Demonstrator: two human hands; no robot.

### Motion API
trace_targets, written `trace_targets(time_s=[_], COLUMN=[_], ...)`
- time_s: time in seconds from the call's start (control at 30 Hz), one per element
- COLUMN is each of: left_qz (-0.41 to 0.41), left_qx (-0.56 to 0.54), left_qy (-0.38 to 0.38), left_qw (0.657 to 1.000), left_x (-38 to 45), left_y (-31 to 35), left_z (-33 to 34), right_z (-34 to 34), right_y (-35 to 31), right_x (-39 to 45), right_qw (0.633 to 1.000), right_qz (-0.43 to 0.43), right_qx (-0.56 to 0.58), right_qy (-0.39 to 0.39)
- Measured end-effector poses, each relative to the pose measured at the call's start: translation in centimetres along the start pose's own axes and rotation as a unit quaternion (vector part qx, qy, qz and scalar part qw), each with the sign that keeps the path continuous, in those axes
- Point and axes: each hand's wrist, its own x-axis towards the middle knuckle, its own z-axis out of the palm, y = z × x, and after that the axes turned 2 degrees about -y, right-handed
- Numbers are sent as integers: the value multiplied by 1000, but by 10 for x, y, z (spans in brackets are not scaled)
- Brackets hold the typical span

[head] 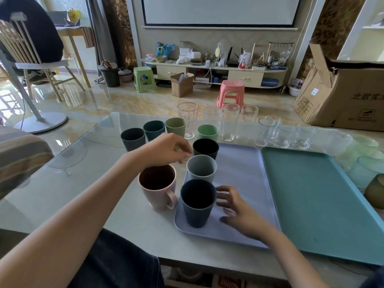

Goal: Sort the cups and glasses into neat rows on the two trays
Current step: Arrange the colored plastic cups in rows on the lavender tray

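We are filling the purple tray (pixel 245 163) with cups. Both hands are loose and hold nothing. Next, our left hand (pixel 166 148) should lift the pink mug (pixel 158 190) under it.

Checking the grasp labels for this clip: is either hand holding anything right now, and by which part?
Nothing is held. The left hand hovers loosely curled above the pink mug; the right hand is spread open beside the dark blue cup.

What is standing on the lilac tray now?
Three cups in one column on the lilac tray: black cup, grey cup, navy cup. Their bases hide the tray beneath.
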Motion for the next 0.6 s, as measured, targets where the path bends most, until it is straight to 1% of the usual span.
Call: trace_targets(time_s=[0.03,0.07,0.13,0.2,0.27,0.33,0.43,0.5,0.6], left_qz=[-15,-32,-82,-144,-195,-221,-238,-240,-227], left_qx=[0,12,67,137,181,211,226,225,221], left_qy=[17,38,96,155,173,145,102,85,61], left_qw=[1000,999,990,968,948,941,939,941,946], left_x=[1,3,8,12,14,18,28,38,52], left_y=[-6,-13,-33,-54,-71,-85,-101,-111,-123], left_z=[-5,-10,-21,-28,-32,-32,-31,-30,-27], right_z=[-10,-20,-38,-51,-59,-61,-55,-51,-44], right_y=[-4,-10,-26,-46,-71,-98,-129,-139,-136], right_x=[0,1,8,23,46,74,126,164,217], right_qw=[1000,999,995,984,973,966,956,947,925], right_qz=[-4,-8,-20,-45,-87,-126,-149,-142,-99], right_qx=[-4,-9,-15,-35,-63,-104,-203,-269,-365], right_qy=[7,30,101,170,206,202,151,106,45])
